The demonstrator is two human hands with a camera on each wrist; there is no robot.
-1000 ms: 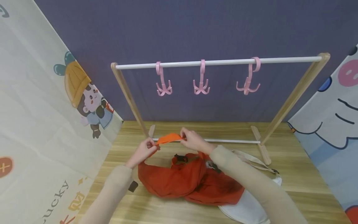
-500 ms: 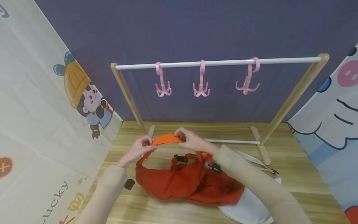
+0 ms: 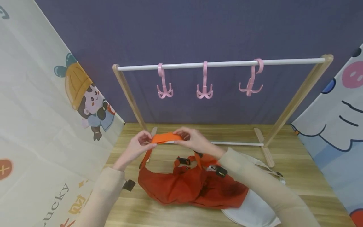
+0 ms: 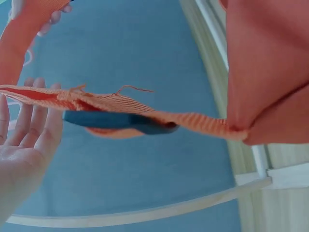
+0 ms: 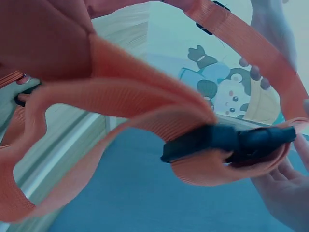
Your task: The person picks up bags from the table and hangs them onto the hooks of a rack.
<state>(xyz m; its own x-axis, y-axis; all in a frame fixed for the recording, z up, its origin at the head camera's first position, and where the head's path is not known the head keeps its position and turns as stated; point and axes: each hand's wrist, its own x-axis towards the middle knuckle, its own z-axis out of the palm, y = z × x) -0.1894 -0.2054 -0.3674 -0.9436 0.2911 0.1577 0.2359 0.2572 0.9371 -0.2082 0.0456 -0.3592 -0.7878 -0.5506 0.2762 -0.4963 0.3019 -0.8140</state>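
In the head view both hands hold a bright orange strap [image 3: 165, 137] of a red sling bag [image 3: 170, 186] on the table. My left hand [image 3: 137, 145] pinches the strap's left end between thumb and fingers. My right hand [image 3: 194, 142] grips it on the other side, its fingers curled over the webbing. The strap is stretched nearly level between them, low in front of the rack. A black buckle [image 5: 207, 140] on the strap hangs beside the right hand [image 5: 285, 193] in the right wrist view. More red fabric [image 3: 224, 190] lies right of the bag.
Behind stands a wooden rack with a white top rail [image 3: 227, 64]. From it hang three pink hooks, at left [image 3: 164, 90], middle [image 3: 204, 91] and right [image 3: 250, 88]. A white bag [image 3: 252, 208] with a beige strap lies partly under the red fabric and right arm.
Both hands have risen slightly and shifted left with the strap, lifting the bag's left strap end more upright. The black strap end near the left sleeve has moved left. The hooks sway slightly.
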